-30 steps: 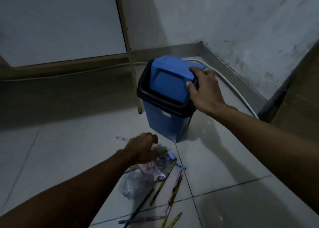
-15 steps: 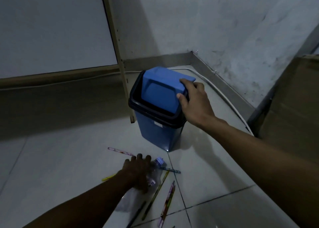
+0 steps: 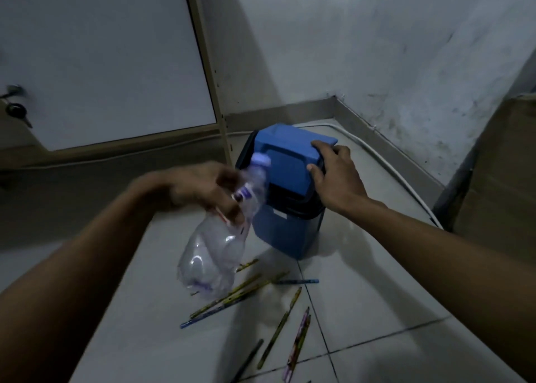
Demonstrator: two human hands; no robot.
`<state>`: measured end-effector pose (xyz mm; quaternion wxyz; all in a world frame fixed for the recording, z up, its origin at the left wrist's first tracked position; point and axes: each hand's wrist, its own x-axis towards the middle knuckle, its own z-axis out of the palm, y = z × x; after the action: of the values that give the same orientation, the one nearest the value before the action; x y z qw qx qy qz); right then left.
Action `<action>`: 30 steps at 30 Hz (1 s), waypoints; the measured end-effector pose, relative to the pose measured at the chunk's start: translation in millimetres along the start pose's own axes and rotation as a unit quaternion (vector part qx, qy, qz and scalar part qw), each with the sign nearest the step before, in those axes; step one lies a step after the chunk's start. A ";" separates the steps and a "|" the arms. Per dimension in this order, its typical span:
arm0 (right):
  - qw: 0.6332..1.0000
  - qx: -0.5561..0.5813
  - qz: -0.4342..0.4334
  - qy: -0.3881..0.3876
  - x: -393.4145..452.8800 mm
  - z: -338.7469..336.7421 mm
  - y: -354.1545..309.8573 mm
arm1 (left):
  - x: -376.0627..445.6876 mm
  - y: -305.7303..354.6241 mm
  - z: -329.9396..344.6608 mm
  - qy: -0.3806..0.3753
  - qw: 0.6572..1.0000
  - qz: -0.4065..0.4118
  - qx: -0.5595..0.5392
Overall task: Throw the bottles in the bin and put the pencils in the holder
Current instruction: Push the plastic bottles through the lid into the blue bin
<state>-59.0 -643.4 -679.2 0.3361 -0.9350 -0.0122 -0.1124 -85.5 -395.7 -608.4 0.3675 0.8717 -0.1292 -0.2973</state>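
Note:
My left hand (image 3: 200, 188) grips a crumpled clear plastic bottle (image 3: 214, 255) with a pale purple cap, held in the air just left of the blue bin (image 3: 287, 232). The cap end points up toward the bin's opening. My right hand (image 3: 336, 177) presses on the bin's blue swing lid (image 3: 290, 156), tilting it so that a dark gap shows below. Several pencils (image 3: 278, 333) lie scattered on the floor tiles below the bottle and in front of the bin. No pencil holder is in view.
The bin stands near a room corner, by a thin wooden frame post (image 3: 208, 72) holding a white panel. A white cable (image 3: 388, 165) runs along the skirting on the right. A brown cardboard-like surface (image 3: 499, 179) stands at the far right.
My left hand has lifted the bottle off the floor and brought it up beside the bin. My right hand has stayed on the lid.

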 end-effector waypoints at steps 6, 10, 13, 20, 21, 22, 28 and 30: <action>1.000 0.006 0.004 -0.001 0.4 0.9 0.8 | 6.4 26.8 -11.0 0.295 0.927 0.127 -0.196; 1.000 0.006 0.011 -0.007 0.6 1.3 0.7 | 47.3 14.6 13.6 0.430 0.855 0.090 -0.275; 1.000 0.006 0.013 -0.007 0.4 0.5 1.2 | 68.6 9.5 31.7 0.499 0.827 0.051 -0.255; 1.000 0.001 -0.014 0.012 -2.3 1.1 1.8 | 98.7 12.4 67.7 0.540 0.824 0.079 -0.155; 1.000 -0.004 -0.017 0.015 -2.3 2.1 1.7 | 103.5 9.8 71.7 0.533 0.828 0.062 -0.161; 1.000 -0.008 -0.018 0.018 -2.3 3.0 1.6 | 107.5 7.8 76.3 0.525 0.834 0.044 -0.161; 1.000 -0.010 -0.010 0.018 0.6 5.1 4.6 | 111.4 12.3 84.5 0.495 0.864 -0.056 -0.069; 1.000 -0.011 -0.014 0.015 0.6 5.6 4.9 | 111.9 12.3 78.8 0.542 0.833 -0.017 -0.111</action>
<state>-56.8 -643.7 -686.3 0.3244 -0.9366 -0.0191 -0.1313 -45.5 -498.4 -690.6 0.4677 0.8487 0.1392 0.2038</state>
